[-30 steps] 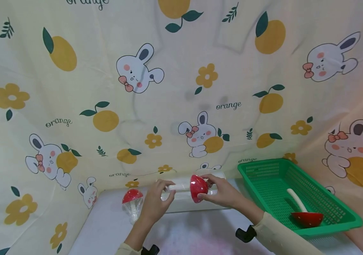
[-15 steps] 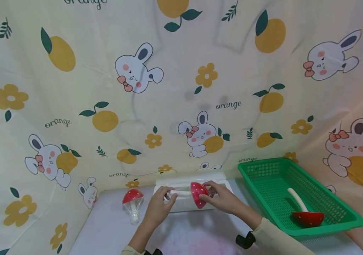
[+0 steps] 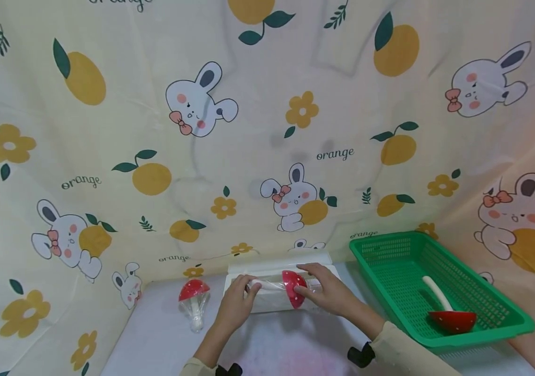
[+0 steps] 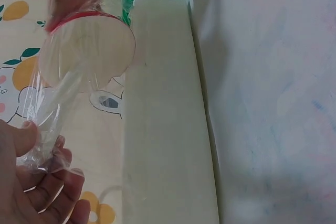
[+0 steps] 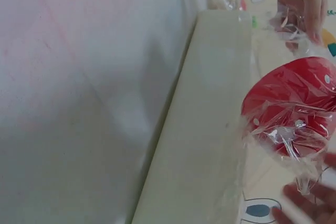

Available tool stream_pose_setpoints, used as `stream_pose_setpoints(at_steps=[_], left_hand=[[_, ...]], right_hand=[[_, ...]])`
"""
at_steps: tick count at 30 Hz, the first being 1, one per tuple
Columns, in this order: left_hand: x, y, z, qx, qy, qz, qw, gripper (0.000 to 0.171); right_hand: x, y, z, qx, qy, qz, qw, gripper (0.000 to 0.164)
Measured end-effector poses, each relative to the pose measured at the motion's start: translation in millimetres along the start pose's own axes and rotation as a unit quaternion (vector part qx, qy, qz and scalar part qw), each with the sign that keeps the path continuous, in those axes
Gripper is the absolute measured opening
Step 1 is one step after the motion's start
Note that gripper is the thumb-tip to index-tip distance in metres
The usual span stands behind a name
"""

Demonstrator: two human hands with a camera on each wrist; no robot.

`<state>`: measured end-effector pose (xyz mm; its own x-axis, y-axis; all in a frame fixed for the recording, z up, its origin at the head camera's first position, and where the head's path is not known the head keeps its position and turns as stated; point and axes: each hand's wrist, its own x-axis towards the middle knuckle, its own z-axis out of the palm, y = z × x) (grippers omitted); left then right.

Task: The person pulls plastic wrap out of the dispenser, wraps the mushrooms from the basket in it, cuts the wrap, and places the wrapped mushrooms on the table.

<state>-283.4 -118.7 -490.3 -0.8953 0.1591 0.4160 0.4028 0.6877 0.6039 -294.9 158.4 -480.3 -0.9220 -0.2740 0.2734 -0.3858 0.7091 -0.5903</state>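
Note:
A mushroom-shaped piece (image 3: 293,290) with a red, white-dotted cap and pale stem lies sideways in clear plastic film, over a long white box (image 3: 274,304). My left hand (image 3: 235,305) pinches the film around the stem's end. At the cap end, my right hand (image 3: 330,295) holds the piece, thumb on the red cap. The left wrist view shows the cap's pale round underside (image 4: 86,51) through the film. In the right wrist view, film gathers into a twisted tail (image 5: 303,182) beside my right fingers.
A second mushroom-shaped piece (image 3: 194,290), wrapped in clear film, lies left of the box. At right, a green plastic basket (image 3: 390,271) holds an unwrapped one (image 3: 453,322), stem up. A patterned cloth (image 3: 248,146) hangs behind the white table (image 3: 154,313).
Both hands have lowered a little with the mushroom-shaped piece. The white box now shows more behind it, and the right thumb has moved further onto the cap.

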Motion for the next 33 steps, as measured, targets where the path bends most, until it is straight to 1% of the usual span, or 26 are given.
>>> stream_pose_setpoints(at_steps=[3,6,9,11,15,20,22,24,28,30,33], left_hand=[[1.3,-0.2,1.1,0.005,0.012,0.004,0.9999,0.027],[2.0,-1.9,1.1,0.01,0.022,0.005,0.9997,0.027],[1.7,-3.8,0.4,0.013,0.016,-0.006,0.9998,0.029],[1.4,-5.5,0.5,0.012,0.008,-0.013,0.9998,0.029],[1.7,-7.0,1.1,-0.004,-0.002,-0.026,0.9997,0.029],[3.8,-6.2,0.9,-0.025,0.011,-0.004,0.9996,0.029],[4.4,-6.1,0.7,-0.025,0.009,-0.001,0.9996,0.029],[4.5,-5.8,0.2,-0.021,-0.002,-0.002,0.9998,0.031],[4.7,-4.6,-3.4,0.0,-0.023,0.013,0.9996,0.042],[4.6,-3.7,-6.0,0.013,-0.016,0.031,0.9993,0.043],[4.7,-1.8,-9.4,0.031,0.013,0.047,0.9983,0.036]], right_hand=[[-0.2,0.7,-2.4,0.023,-0.009,-0.043,0.999,0.072],[0.6,2.0,-3.1,0.02,-0.037,-0.087,0.995,0.08],[2.4,3.9,-2.0,0.004,-0.058,-0.115,0.992,0.088],[4.0,4.7,-0.8,-0.002,-0.061,-0.124,0.99,0.092],[7.5,7.1,2.4,-0.003,-0.056,-0.134,0.989,0.093],[10.1,9.6,4.6,0.005,-0.052,-0.123,0.991,0.094],[10.3,10.6,4.9,0.007,-0.05,-0.115,0.992,0.094],[10.2,11.4,4.8,0.006,-0.047,-0.109,0.993,0.094],[8.9,12.6,3.7,0.008,-0.032,-0.111,0.993,0.091],[8.4,12.0,2.4,0.012,-0.025,-0.116,0.993,0.089],[8.6,9.8,-0.1,0.012,-0.019,-0.131,0.991,0.088]])
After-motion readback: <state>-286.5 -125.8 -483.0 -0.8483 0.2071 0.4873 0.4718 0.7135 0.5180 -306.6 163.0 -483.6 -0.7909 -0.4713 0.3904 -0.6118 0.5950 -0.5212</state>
